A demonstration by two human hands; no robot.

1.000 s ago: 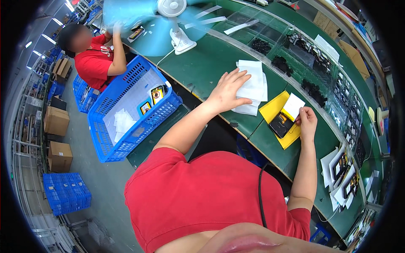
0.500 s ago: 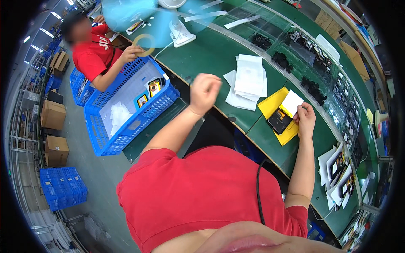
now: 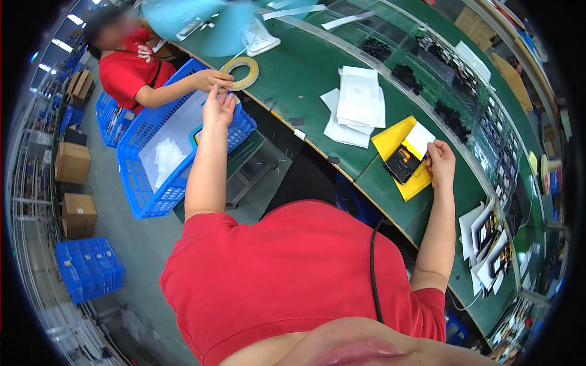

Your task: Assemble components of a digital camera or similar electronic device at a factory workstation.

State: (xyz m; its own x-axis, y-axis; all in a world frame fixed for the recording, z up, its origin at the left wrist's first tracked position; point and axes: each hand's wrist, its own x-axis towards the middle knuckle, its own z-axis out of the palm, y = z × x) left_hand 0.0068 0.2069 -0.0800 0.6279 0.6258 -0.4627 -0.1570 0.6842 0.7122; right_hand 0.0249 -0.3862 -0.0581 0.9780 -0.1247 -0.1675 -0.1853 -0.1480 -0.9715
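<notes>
Two hands work apart: my left hand (image 3: 218, 108), fingers loosely open and holding nothing, reaches over the blue crate (image 3: 160, 152) toward the tape roll (image 3: 240, 72) a co-worker's hand (image 3: 210, 79) offers. My right hand (image 3: 441, 163) pinches a white card (image 3: 420, 138), steadying it on the yellow sheet (image 3: 397, 137).
</notes>
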